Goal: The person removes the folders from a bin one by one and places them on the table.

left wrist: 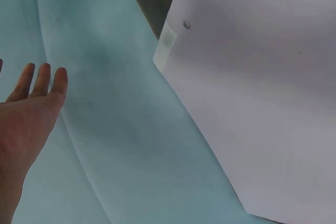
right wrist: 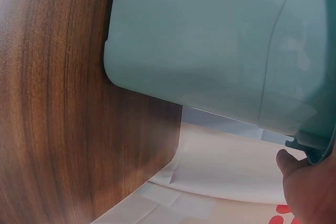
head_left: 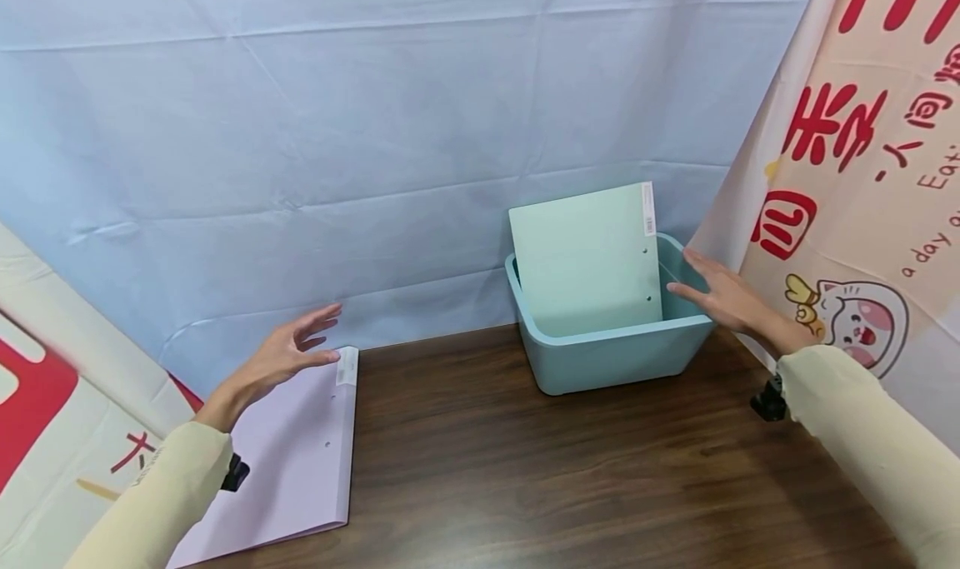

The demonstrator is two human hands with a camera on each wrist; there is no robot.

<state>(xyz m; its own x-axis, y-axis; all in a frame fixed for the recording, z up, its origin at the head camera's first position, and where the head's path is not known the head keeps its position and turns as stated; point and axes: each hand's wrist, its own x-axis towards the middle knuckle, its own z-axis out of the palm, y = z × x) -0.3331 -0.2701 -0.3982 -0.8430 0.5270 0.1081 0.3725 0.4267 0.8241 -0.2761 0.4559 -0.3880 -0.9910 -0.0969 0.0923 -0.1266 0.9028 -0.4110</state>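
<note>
A mint-green folder leans upright inside a teal plastic bin, its label strip and two holes on the right side. My right hand is at the bin's right end, fingers extended over the rim; in the right wrist view the thumb shows beside the bin's edge, and whether it touches is unclear. At the left, a lilac folder lies flat on the table. Above its far edge my left hand hovers with fingers spread and nothing in it; the left wrist view shows the palm apart from the folder.
The brown wooden table extends between the folder and the bin. A pale blue cloth hangs behind it. Printed cloths with red characters hang at the right and left.
</note>
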